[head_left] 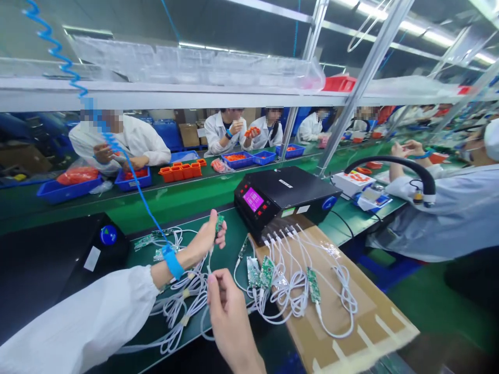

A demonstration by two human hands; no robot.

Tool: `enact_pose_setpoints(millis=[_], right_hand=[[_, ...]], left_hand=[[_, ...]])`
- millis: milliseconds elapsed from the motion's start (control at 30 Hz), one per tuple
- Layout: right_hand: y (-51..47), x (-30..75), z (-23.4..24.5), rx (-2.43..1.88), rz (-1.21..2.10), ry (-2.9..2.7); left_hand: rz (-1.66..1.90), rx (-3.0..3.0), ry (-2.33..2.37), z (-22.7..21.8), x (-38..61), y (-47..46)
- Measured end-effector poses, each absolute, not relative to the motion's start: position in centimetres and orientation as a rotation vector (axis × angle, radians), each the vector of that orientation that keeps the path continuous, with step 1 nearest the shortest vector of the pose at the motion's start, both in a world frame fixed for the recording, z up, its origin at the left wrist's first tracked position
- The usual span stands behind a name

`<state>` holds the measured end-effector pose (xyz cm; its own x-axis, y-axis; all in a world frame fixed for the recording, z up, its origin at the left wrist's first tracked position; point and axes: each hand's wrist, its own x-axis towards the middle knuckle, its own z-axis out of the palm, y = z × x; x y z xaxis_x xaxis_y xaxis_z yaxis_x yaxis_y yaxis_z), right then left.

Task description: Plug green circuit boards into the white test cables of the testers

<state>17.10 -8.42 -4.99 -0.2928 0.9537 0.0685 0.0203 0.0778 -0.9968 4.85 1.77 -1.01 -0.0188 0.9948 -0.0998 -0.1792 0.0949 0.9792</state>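
Note:
My left hand (208, 236) is raised over the green bench and pinches a small green circuit board (219, 223) between thumb and fingers. A blue wrist strap (172, 261) with a coiled blue cord (132, 176) sits on that wrist. My right hand (228, 311) is nearer to me, fingers closed in a pinch on a white cable (209, 259) that runs up toward the board. Several more green circuit boards (267, 271) with white cables (296, 291) lie plugged in to the right.
A black tester box (296, 192) with a pink screen (253, 199) stands behind a cardboard sheet (351, 322). Another black box (47, 254) sits at left. Co-workers in white coats sit across the conveyor with blue trays (237, 159) and orange parts (181, 170); one person (448, 208) is on my right.

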Motion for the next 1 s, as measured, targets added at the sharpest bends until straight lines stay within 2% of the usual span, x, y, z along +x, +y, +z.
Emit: enact_pose_setpoints(millis=[167, 267, 500, 600, 767, 867, 1000], right_hand=[[-7.3, 15.6, -6.7, -1.170, 1.013, -1.453], [-6.5, 15.6, -7.6, -1.143, 0.916, -1.583], [-5.6, 15.8, -7.7, -1.157, 0.599, -1.743], [-5.7, 16.1, -7.3, -1.173, 0.511, -1.778], [-6.1, 16.9, -8.3, -1.166, 0.511, -1.838], [-3.9, 16.4, -9.1, -1.222, 0.550, -1.756], [-0.2, 15.5, -9.8, -1.348, 0.630, -1.756]], left_hand=[[1.235, 0.763, 1.063, 0.8, 5.7, 1.0], [1.189, 0.677, 1.065, 0.3, 6.5, 0.0], [1.366, 0.606, 1.153, -0.6, 6.8, 0.7], [1.490, 0.581, 1.118, 1.4, 6.1, 1.9], [1.922, 0.497, 0.933, 7.7, 3.6, 3.6], [1.668, 0.657, 1.005, 8.3, 4.4, 2.3], [1.407, 0.876, 1.138, 5.5, 7.4, -0.5]])
